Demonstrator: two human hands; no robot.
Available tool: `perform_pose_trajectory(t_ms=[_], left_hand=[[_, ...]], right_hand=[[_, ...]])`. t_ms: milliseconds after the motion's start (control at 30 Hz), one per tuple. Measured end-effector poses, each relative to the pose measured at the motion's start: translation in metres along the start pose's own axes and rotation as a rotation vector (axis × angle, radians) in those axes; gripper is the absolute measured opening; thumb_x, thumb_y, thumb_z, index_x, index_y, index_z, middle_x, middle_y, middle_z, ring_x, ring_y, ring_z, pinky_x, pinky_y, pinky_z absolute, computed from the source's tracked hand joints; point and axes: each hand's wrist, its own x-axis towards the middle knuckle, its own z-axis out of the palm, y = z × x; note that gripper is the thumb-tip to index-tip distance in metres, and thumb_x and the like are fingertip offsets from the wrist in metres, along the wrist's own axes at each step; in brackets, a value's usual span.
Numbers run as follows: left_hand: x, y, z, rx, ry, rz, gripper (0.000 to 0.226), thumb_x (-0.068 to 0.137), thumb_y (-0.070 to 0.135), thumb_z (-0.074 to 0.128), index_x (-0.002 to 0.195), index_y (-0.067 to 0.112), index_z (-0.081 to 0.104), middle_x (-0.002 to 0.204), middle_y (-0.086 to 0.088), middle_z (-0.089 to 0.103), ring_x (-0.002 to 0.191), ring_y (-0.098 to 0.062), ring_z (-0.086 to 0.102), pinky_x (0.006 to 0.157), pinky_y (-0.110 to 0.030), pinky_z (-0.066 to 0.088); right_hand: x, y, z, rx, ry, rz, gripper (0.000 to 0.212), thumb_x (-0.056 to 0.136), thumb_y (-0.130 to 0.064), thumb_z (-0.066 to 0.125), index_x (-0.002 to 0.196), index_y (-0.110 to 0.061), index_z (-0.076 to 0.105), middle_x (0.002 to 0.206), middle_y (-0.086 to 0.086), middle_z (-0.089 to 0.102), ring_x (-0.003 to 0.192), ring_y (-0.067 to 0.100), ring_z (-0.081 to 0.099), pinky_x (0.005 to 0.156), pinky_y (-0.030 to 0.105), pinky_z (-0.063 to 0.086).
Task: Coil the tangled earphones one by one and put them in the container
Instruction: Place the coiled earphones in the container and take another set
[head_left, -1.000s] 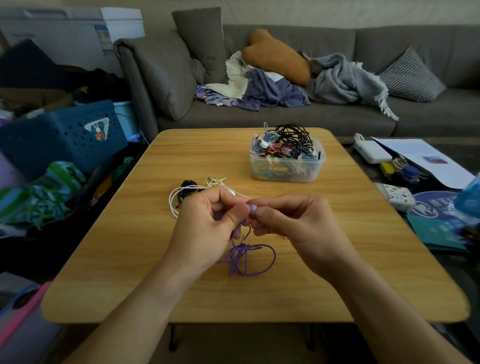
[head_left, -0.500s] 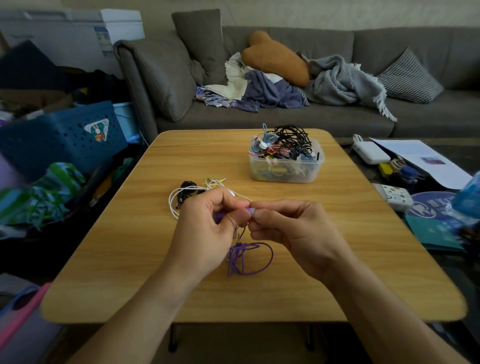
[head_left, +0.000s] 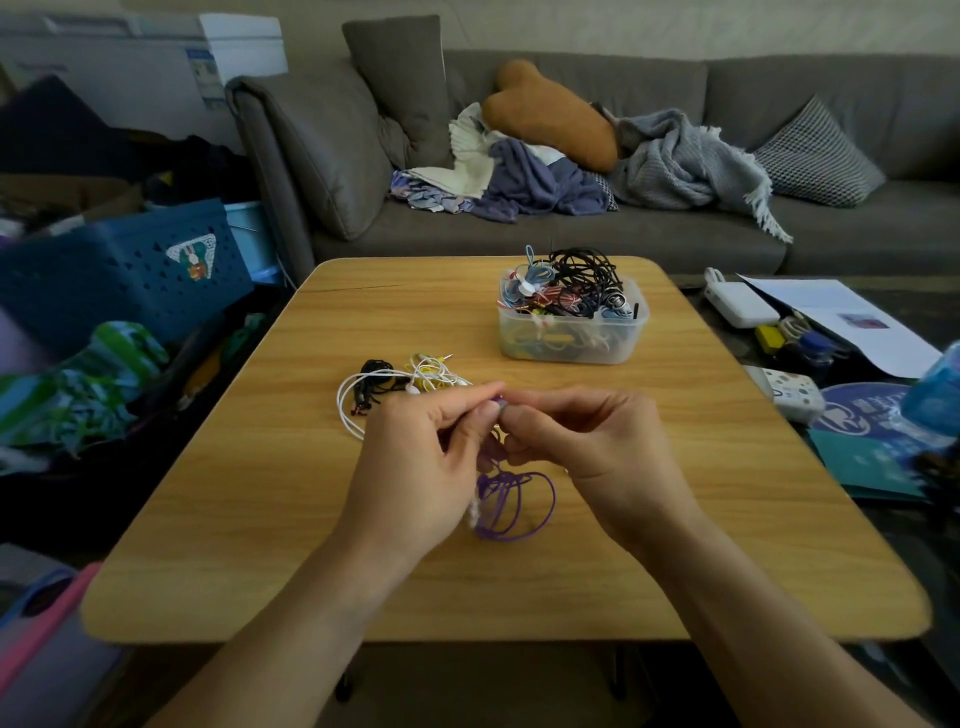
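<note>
Purple earphones (head_left: 511, 506) hang in loose loops between my hands, their lower loops resting on the wooden table (head_left: 260, 499). My left hand (head_left: 421, 467) and my right hand (head_left: 597, 452) meet fingertip to fingertip above the loops, both pinching the upper end of the purple cable. Behind my left hand lies a tangle of white, black and yellow earphones (head_left: 395, 387). A clear plastic container (head_left: 571, 332) heaped with coiled earphones stands at the table's far right.
A grey sofa (head_left: 571, 156) with cushions and blankets runs behind the table. A blue perforated crate (head_left: 119, 275) and striped cloth crowd the floor on the left. Papers, a white device (head_left: 743, 304) and a blue bottle (head_left: 935, 395) lie on the right.
Both hands stayed together over the purple cable with small finger shifts. The hanging loops have drawn slightly tighter and swung a little to the right.
</note>
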Motion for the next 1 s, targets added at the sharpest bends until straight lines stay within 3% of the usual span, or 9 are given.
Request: perform_pose_trajectory(t_ms=[100, 167, 367, 467, 600, 700, 767, 933, 1000], left_hand=[[-0.0003, -0.0006, 0.0010, -0.110, -0.045, -0.016, 0.029, 0.096, 0.005, 0.055, 0.110, 0.028, 0.066, 0.068, -0.013, 0.072, 0.058, -0.027, 0.071, 0.063, -0.029, 0.059], [-0.0003, 0.0001, 0.0016, -0.150, -0.057, -0.018, 0.033, 0.097, 0.003, 0.054, 0.108, 0.031, 0.066, 0.068, -0.016, 0.072, 0.057, -0.033, 0.069, 0.062, -0.028, 0.059], [-0.0013, 0.0047, 0.0075, -0.244, -0.058, -0.072, 0.032, 0.096, -0.004, 0.052, 0.105, 0.021, 0.069, 0.070, -0.010, 0.074, 0.059, -0.023, 0.070, 0.061, -0.017, 0.053], [-0.0031, 0.0069, 0.0088, -0.209, -0.054, -0.074, 0.038, 0.096, -0.002, 0.052, 0.097, 0.031, 0.070, 0.069, -0.008, 0.073, 0.060, -0.018, 0.069, 0.059, -0.026, 0.057], [-0.0052, 0.0088, 0.0102, -0.192, -0.053, -0.121, 0.035, 0.098, 0.002, 0.051, 0.097, 0.031, 0.071, 0.066, -0.011, 0.070, 0.055, -0.038, 0.066, 0.054, -0.046, 0.057], [-0.0055, 0.0070, 0.0100, -0.200, -0.047, -0.160, 0.029, 0.097, 0.001, 0.052, 0.102, 0.020, 0.072, 0.065, -0.011, 0.071, 0.051, -0.026, 0.066, 0.052, -0.042, 0.058], [-0.0059, 0.0062, 0.0099, -0.203, -0.056, -0.194, 0.026, 0.097, 0.000, 0.051, 0.105, 0.014, 0.072, 0.063, -0.010, 0.070, 0.042, -0.017, 0.062, 0.051, -0.047, 0.057], [-0.0063, 0.0049, 0.0094, -0.215, -0.044, -0.212, 0.029, 0.096, -0.001, 0.052, 0.100, 0.020, 0.072, 0.074, -0.013, 0.074, 0.063, -0.030, 0.071, 0.059, -0.048, 0.059], [-0.0066, 0.0044, 0.0084, -0.209, -0.052, -0.203, 0.028, 0.096, -0.001, 0.053, 0.100, 0.020, 0.072, 0.071, -0.012, 0.073, 0.062, -0.027, 0.070, 0.058, -0.042, 0.060]], right_hand=[[0.0015, -0.0001, -0.0026, -0.112, -0.022, -0.067, 0.013, 0.082, 0.004, 0.073, 0.091, -0.004, 0.077, 0.073, 0.011, 0.075, 0.062, 0.016, 0.069, 0.061, 0.023, 0.054], [0.0024, 0.0006, -0.0032, -0.145, -0.015, -0.091, 0.012, 0.082, 0.004, 0.073, 0.091, -0.002, 0.077, 0.070, 0.010, 0.074, 0.059, 0.014, 0.068, 0.060, 0.022, 0.053], [0.0030, 0.0021, -0.0025, -0.193, 0.020, -0.144, 0.013, 0.080, 0.008, 0.073, 0.084, -0.004, 0.077, 0.067, 0.008, 0.074, 0.055, 0.011, 0.065, 0.056, 0.021, 0.052], [0.0008, 0.0009, -0.0018, -0.216, 0.028, -0.179, 0.020, 0.078, 0.011, 0.072, 0.080, -0.008, 0.077, 0.067, 0.007, 0.074, 0.054, 0.005, 0.065, 0.055, 0.015, 0.050], [0.0007, 0.0016, -0.0029, -0.237, 0.028, -0.181, 0.021, 0.076, 0.011, 0.072, 0.079, -0.008, 0.077, 0.068, 0.008, 0.074, 0.056, 0.007, 0.067, 0.057, 0.016, 0.051], [0.0026, 0.0031, -0.0030, -0.265, 0.029, -0.174, 0.021, 0.076, 0.011, 0.072, 0.080, -0.009, 0.077, 0.070, 0.008, 0.075, 0.059, 0.010, 0.069, 0.059, 0.018, 0.053], [0.0037, 0.0044, -0.0033, -0.284, 0.020, -0.161, 0.021, 0.076, 0.010, 0.072, 0.081, -0.010, 0.078, 0.071, 0.007, 0.075, 0.062, 0.013, 0.071, 0.061, 0.020, 0.055], [0.0034, 0.0053, -0.0044, -0.285, -0.010, -0.147, 0.024, 0.077, 0.011, 0.071, 0.080, -0.012, 0.078, 0.069, 0.008, 0.075, 0.060, 0.012, 0.069, 0.060, 0.020, 0.054], [0.0032, 0.0043, -0.0056, -0.290, -0.026, -0.136, 0.023, 0.078, 0.010, 0.072, 0.081, -0.012, 0.078, 0.070, 0.008, 0.075, 0.059, 0.010, 0.067, 0.060, 0.020, 0.054]])
